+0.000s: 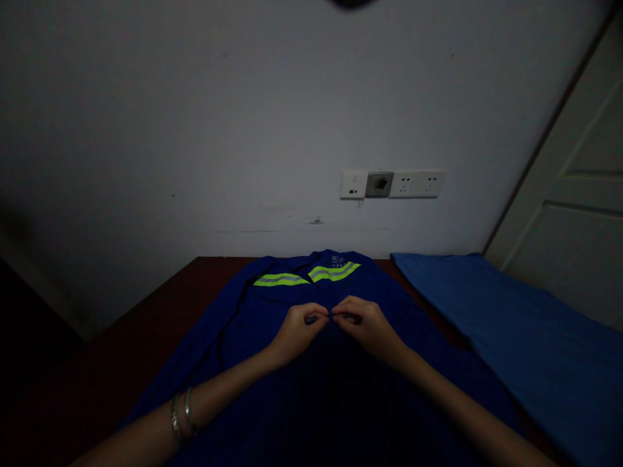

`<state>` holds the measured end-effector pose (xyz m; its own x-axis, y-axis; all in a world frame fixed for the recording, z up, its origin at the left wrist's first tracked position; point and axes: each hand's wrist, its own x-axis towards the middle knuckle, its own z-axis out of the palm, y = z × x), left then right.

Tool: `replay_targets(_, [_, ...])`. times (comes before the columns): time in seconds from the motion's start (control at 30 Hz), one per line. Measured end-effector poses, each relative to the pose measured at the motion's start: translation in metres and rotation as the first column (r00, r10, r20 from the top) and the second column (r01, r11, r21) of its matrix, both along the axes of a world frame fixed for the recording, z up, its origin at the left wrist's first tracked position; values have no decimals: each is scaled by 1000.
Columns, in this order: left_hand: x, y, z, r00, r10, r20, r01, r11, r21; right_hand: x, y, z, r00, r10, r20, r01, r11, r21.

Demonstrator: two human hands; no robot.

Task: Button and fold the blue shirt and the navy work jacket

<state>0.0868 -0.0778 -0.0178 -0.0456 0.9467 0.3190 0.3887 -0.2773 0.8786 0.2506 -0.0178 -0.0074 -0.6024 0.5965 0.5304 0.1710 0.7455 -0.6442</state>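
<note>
Blue jacket [265, 318] lies spread at the centre, on a dark red table [160, 305] showing at nine o'clock. Two silvery bangles [182, 415] sit at eight o'clock from the left hand [296, 327], whose thumb and fingers pinch the jacket's front. Right hand [366, 323], just beside at three o'clock, pinches likewise. Lighter blue cloth [525, 331] lies farther toward three.

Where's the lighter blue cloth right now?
In the head view, the lighter blue cloth lies on the right side of the dark red surface, just right of the jacket, its far edge by the wall.
</note>
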Motion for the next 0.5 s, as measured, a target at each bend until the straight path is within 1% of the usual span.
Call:
replay_targets(0.1, [0, 0, -1, 991, -1, 133, 7, 999, -39, -1, -1, -2, 1000, -2, 6, 1, 997, 74])
replay_targets(0.17, [1, -1, 1, 983, -20, 185, 30, 998, -49, -2, -2, -3, 1000, 7, -3, -7, 994, 112])
replay_targets(0.23, [1, -2, 3, 980, -43, 196, 58, 996, -68, -2, -2, -5, 1000, 22, 0, -21, 989, 149])
replay_targets(0.33, [1, -2, 6, 984, -48, 171, 63, 994, -84, -2, -3, -6, 998, 47, 45, -55, 978, 202])
replay_targets(0.5, [-1, 3, 1, 981, -116, 157, 129, 989, -72, 0, -2, -6, 993, 77, 91, -96, 970, 223])
